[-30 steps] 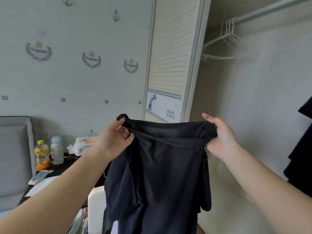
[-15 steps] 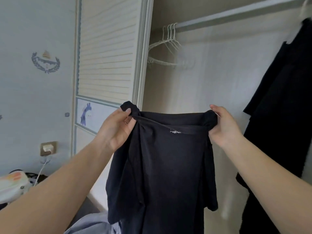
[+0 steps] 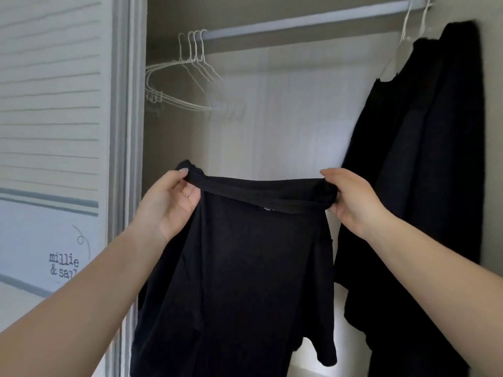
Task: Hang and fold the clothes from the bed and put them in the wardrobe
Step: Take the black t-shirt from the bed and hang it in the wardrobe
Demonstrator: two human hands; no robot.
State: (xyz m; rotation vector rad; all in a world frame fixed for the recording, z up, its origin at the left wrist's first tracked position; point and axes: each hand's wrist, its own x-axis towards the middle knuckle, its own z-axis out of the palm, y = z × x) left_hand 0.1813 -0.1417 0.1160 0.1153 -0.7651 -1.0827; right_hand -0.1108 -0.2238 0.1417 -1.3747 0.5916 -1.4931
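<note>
Beside "millie &" door (image 3: 54, 240), shirt (image 3: 245, 268) (black).

A pale rail (image 3: 299, 20) runs across the top of the open wardrobe. A bunch of bare white wire hangers (image 3: 190, 77) hangs from its left end. Near the right end, dark garments (image 3: 424, 159) hang from white hangers, draping down against the wardrobe's right side.
</note>
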